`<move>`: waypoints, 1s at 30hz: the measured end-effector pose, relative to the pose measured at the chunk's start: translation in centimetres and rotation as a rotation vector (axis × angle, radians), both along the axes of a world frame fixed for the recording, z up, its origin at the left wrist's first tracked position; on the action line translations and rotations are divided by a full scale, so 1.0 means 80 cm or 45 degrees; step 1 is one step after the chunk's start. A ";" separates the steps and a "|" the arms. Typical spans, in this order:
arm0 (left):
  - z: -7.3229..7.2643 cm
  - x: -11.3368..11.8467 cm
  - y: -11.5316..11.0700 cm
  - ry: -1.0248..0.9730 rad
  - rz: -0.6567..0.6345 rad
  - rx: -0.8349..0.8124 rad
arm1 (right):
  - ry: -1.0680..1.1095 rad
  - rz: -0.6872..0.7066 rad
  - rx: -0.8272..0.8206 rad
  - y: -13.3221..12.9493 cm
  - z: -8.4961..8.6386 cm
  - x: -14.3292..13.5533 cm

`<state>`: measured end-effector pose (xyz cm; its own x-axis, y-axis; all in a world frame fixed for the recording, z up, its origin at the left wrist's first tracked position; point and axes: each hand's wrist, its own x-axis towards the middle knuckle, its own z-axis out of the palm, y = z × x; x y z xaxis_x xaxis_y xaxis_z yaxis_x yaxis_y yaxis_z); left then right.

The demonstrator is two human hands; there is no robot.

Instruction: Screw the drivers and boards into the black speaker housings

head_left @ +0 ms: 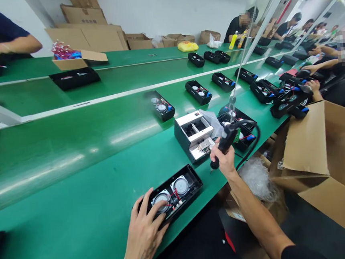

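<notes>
My left hand [147, 224] lies across the left end of a long black speaker case [195, 182], its fingers curled over the rim and thumb at the near side. Two round speakers [181, 185] with red wires and white connectors sit in the case, which is open at the top. My right hand [224, 157] is wrapped round a black electric screwdriver [228, 136], hanging from a cord. Its bit points down, just right of the case and apart from it. Behind that hand stands a silver-and-black screw feeder [194, 133].
Several open speaker cases [198, 91] sit along the green belt [98, 111]. More cases with wiring and a green board [238, 135] lie beside the feeder. A large cardboard box [307, 146] stands at right, near plastic wrap [257, 178]. Co-workers sit across and to the right.
</notes>
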<state>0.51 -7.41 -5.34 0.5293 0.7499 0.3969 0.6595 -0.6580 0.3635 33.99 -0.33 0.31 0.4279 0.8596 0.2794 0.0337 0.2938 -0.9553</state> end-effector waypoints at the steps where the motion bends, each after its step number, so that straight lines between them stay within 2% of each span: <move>1: 0.000 0.001 0.001 -0.006 0.005 0.001 | 0.050 -0.031 0.091 0.004 0.012 -0.001; 4: 0.004 0.004 0.003 0.018 0.002 0.023 | 0.079 -0.123 0.358 0.024 0.047 -0.005; 6: 0.008 0.008 0.006 0.061 0.005 0.046 | 0.004 -0.148 0.402 0.040 0.060 -0.009; 8: 0.010 0.011 0.009 0.094 0.002 0.075 | -0.104 -0.161 0.335 0.054 0.061 -0.011; 12: 0.009 0.013 0.013 0.100 -0.032 0.117 | -0.273 -0.130 0.107 0.068 0.043 -0.007; 16: 0.009 0.014 0.013 0.077 -0.029 0.125 | -0.269 0.092 -0.042 0.039 0.033 -0.013; 19: 0.010 0.016 0.011 0.075 -0.026 0.115 | -0.095 0.195 0.022 0.000 0.046 -0.028; 22: 0.010 0.017 0.009 0.080 -0.021 0.090 | -0.032 0.168 0.202 -0.017 0.069 -0.037; 26: 0.007 0.017 0.008 0.065 -0.012 0.088 | -0.031 0.013 0.293 0.010 0.086 -0.028; 30: 0.005 0.017 0.008 0.045 -0.018 0.106 | -0.133 -0.118 0.295 0.045 0.082 -0.012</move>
